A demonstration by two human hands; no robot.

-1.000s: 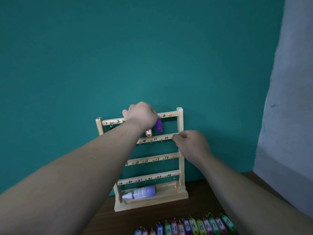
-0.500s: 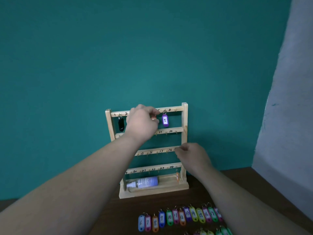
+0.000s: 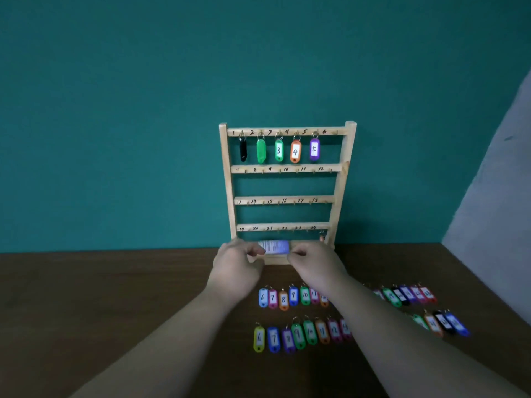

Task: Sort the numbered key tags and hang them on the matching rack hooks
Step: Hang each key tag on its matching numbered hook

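head view | left hand (image 3: 238,265) and right hand (image 3: 313,262) at the foot of the rack (image 3: 227,182), fingers curled, can't tell if holding | blue tag 6 (image 3: 263,297) lies on the table (image 3: 115,297) just near of left hand, long side near-to-far | left hand closer

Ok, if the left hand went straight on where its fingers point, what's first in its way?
Probably the bottle lying in the rack base; left hand looks almost on it, depth unclear.
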